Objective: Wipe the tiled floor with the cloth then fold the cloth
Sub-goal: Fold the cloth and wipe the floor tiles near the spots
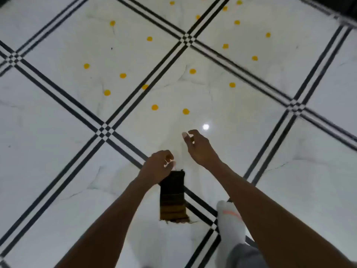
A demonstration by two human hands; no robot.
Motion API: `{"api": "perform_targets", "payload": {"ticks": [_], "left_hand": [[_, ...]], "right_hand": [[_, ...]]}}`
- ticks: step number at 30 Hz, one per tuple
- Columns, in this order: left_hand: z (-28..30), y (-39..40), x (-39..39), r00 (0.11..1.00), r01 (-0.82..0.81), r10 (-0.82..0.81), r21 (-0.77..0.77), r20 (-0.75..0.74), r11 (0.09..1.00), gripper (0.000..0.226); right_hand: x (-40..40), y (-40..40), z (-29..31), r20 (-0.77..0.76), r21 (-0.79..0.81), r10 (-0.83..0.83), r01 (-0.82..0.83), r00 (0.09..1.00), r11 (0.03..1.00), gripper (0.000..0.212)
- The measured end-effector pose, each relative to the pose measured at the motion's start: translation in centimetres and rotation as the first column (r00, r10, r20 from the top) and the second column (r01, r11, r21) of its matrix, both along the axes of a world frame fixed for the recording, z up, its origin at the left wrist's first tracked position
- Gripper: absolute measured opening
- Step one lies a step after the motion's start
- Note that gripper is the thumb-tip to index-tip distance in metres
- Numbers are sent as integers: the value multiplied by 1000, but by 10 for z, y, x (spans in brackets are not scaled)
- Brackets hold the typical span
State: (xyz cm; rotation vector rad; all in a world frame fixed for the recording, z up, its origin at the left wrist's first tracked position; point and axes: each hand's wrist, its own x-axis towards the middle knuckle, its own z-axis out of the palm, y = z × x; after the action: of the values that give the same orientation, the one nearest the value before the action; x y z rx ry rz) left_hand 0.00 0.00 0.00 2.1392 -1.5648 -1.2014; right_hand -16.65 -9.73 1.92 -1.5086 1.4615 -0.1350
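Observation:
A dark brown striped cloth (172, 198), folded into a narrow strip with a frayed lower edge, lies flat on the white tiled floor (58, 117) in the lower middle of the head view. My left hand (159, 166) hovers over its top end with fingers curled, holding nothing that I can see. My right hand (199, 147) is raised further up and to the right, fingers loosely bent and apart, empty. Whether the left hand touches the cloth I cannot tell.
Several yellow round spots (154, 107) dot the tiles ahead of my hands. Black double lines (123, 111) cross the floor diagonally. My foot in a white sock (229, 219) stands right of the cloth. A dark edge (347, 4) shows at the top right.

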Motion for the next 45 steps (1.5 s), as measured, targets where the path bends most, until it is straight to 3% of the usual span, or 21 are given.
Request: {"api": "perform_targets", "payload": {"ticks": [5, 10, 14, 17, 20, 26, 28, 30, 32, 34, 36, 38, 40, 45], "left_hand": [[-63, 20, -15, 896, 404, -426, 171, 125, 899, 56], [-80, 18, -22, 832, 481, -520, 217, 194, 849, 33], [-66, -5, -8, 963, 252, -241, 86, -121, 964, 20], [-41, -32, 4, 966, 26, -30, -19, -255, 999, 18], [-24, -55, 19, 929, -156, 138, -26, -342, 987, 22], [-28, -79, 32, 903, -360, 307, -141, -300, 922, 43], [-34, -76, 28, 910, -409, 369, -276, -187, 870, 47], [-39, -70, 18, 881, -468, 456, -377, -129, 799, 41], [-43, -66, 7, 832, -555, 501, -326, -239, 766, 31], [-43, -66, -6, 688, -648, 519, -107, -507, 754, 32], [-40, -70, -16, 494, -670, 530, 86, -689, 737, 34], [-37, -73, -20, 371, -681, 543, 176, -754, 710, 32], [-36, -73, -20, 331, -684, 535, 192, -777, 703, 31], [-45, -69, -20, 399, -645, 504, 156, -766, 748, 32]], "right_hand": [[-1, 15, -76, 101, -46, -42, 47, 994, 998, 54], [-1, 20, -93, 164, -45, -66, 75, 984, 996, 59], [-6, 17, -84, 190, 150, 25, -54, 981, 987, 69], [-8, 11, -77, 211, 328, 37, -106, 977, 939, 80], [-12, 6, -64, 329, 455, -126, -41, 936, 889, 77], [-18, -10, -59, 506, 279, -120, -30, 854, 960, 28], [-12, -15, -58, 479, 215, -146, 45, 866, 976, 24], [-5, -21, -55, 374, 38, -110, 103, 921, 994, 24], [3, -26, -49, 215, -224, -75, 124, 974, 967, 28], [11, -27, -44, 64, -436, 46, -14, 997, 900, 29], [18, -26, -40, -29, -452, 234, -222, 972, 864, 29], [20, -21, -35, -21, -380, 323, -307, 946, 873, 29], [19, -19, -33, 58, -346, 278, -241, 959, 907, 32], [9, -25, -43, 211, -249, 31, 23, 977, 968, 29]]}}
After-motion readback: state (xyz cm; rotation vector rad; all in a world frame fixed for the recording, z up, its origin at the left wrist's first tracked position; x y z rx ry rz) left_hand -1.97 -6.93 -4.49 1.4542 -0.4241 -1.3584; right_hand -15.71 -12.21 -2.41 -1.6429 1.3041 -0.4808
